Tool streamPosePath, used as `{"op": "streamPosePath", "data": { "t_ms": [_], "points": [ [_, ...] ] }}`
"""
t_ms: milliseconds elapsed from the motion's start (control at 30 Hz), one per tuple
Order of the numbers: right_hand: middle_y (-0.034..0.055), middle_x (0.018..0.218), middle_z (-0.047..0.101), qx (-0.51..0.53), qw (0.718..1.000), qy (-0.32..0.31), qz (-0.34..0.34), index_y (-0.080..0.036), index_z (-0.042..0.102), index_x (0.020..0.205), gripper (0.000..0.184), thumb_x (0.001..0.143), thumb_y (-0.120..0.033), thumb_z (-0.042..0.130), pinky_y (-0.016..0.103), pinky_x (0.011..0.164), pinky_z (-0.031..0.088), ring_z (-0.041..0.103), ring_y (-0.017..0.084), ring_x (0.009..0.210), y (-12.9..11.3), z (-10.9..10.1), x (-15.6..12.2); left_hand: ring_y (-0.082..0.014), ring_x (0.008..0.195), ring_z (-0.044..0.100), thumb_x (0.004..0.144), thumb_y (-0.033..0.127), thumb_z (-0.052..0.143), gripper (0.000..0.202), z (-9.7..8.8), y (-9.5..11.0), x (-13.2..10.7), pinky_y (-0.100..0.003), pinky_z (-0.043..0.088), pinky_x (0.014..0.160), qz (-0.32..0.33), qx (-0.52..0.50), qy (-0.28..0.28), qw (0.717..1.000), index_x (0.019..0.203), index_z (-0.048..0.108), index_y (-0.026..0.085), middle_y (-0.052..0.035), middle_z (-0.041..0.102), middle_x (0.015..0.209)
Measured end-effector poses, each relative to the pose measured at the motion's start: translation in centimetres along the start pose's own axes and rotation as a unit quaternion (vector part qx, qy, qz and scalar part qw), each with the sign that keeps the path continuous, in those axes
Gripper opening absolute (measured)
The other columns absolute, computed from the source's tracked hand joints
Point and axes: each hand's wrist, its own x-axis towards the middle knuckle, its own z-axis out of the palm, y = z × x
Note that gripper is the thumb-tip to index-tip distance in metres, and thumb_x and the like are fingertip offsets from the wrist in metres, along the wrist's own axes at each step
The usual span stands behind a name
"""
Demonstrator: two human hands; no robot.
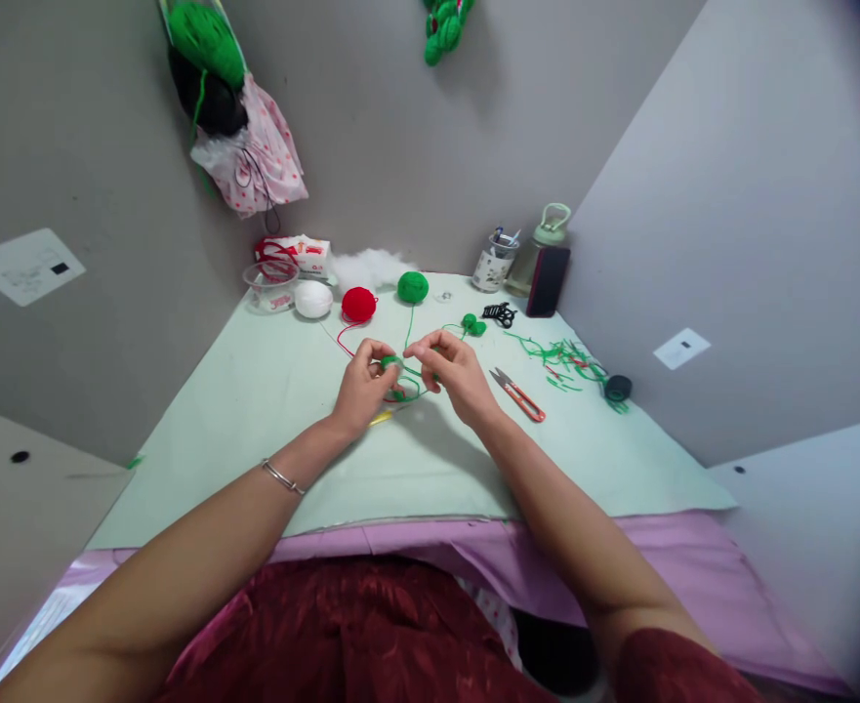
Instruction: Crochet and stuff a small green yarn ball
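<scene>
My left hand (358,386) is closed round a small green crocheted piece (390,362), which its fingers partly cover. Close beside it, my right hand (457,373) has its thumb and forefinger pinched at a strand of green yarn (408,330). That strand runs back to a green yarn ball (413,286). Loops of green and red yarn hang or lie just under the hands; which cannot be made out. Below my left fingers a thin tool with a yellow handle (381,418) rests on the table. A red yarn ball (358,305) trails its strand towards my left hand.
Orange-handled thread snips (518,395) lie right of my right hand, near yarn scraps (565,359) and black tape (618,389). Behind stand a white yarn ball (313,300), stuffing (372,268), a pen cup (495,264), a bottle (539,256) and a phone (549,281). Walls enclose the table.
</scene>
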Motion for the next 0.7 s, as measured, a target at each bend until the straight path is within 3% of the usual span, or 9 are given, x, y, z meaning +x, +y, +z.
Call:
{"op": "streamPosePath", "data": {
  "t_ms": [100, 267, 400, 500, 600, 700],
  "points": [
    [-0.0006, 0.079, 0.066, -0.098, 0.995, 0.009, 0.006, -0.021, 0.060, 0.089, 0.042, 0.084, -0.061, 0.068, 0.026, 0.056, 0.037, 0.046, 0.010, 0.058, 0.4, 0.0, 0.2, -0.0089, 0.065, 0.063, 0.075, 0.023, 0.078, 0.031, 0.2, 0.1, -0.3, -0.024, 0.057, 0.063, 0.006, 0.007, 0.003, 1.000, 0.094, 0.053, 0.022, 0.0042, 0.058, 0.090],
    [-0.0040, 0.055, 0.054, -0.166, 0.985, -0.053, 0.011, -0.019, 0.058, 0.061, 0.043, 0.083, -0.054, 0.070, 0.028, 0.061, 0.032, 0.041, 0.011, 0.059, 0.7, -0.3, 0.3, -0.0097, 0.065, 0.064, 0.074, 0.024, 0.079, 0.032, 0.1, -0.1, -0.3, -0.023, 0.055, 0.062, -0.018, 0.008, -0.010, 1.000, 0.095, 0.055, 0.021, 0.0037, 0.061, 0.089],
    [-0.0046, 0.054, 0.050, -0.174, 0.983, -0.062, 0.019, -0.020, 0.056, 0.061, 0.048, 0.082, -0.061, 0.068, 0.028, 0.059, 0.028, 0.038, 0.011, 0.058, 1.1, -0.7, 0.5, -0.0105, 0.064, 0.068, 0.074, 0.024, 0.080, 0.034, 0.0, 0.1, -0.1, -0.025, 0.055, 0.063, -0.053, -0.003, -0.046, 0.998, 0.099, 0.058, 0.019, 0.0024, 0.063, 0.090],
    [-0.0057, 0.056, 0.043, -0.163, 0.985, -0.050, 0.014, -0.021, 0.052, 0.062, 0.054, 0.080, -0.069, 0.066, 0.028, 0.058, 0.026, 0.034, 0.011, 0.059, 1.5, -0.9, 0.7, -0.0131, 0.074, 0.073, 0.076, 0.027, 0.080, 0.036, -0.1, 0.7, -0.1, -0.029, 0.059, 0.075, -0.069, -0.024, -0.070, 0.995, 0.104, 0.061, 0.018, -0.0001, 0.064, 0.099],
    [-0.0053, 0.058, 0.042, -0.152, 0.987, -0.053, 0.004, -0.021, 0.049, 0.063, 0.054, 0.086, -0.070, 0.057, 0.029, 0.058, 0.027, 0.033, 0.011, 0.058, 1.4, -1.0, 0.7, -0.0143, 0.078, 0.075, 0.081, 0.034, 0.077, 0.032, -0.3, 1.2, 0.1, -0.035, 0.062, 0.083, -0.075, -0.043, -0.079, 0.993, 0.104, 0.062, 0.018, -0.0010, 0.065, 0.101],
    [-0.0032, 0.061, 0.045, -0.143, 0.987, -0.071, -0.007, -0.021, 0.048, 0.064, 0.052, 0.095, -0.064, 0.045, 0.029, 0.060, 0.030, 0.038, 0.012, 0.061, 0.9, -0.9, 0.3, -0.0129, 0.074, 0.073, 0.079, 0.033, 0.080, 0.033, -0.6, 1.2, 0.4, -0.034, 0.062, 0.081, -0.068, -0.045, -0.072, 0.994, 0.101, 0.061, 0.017, 0.0015, 0.063, 0.095]
  ]
}}
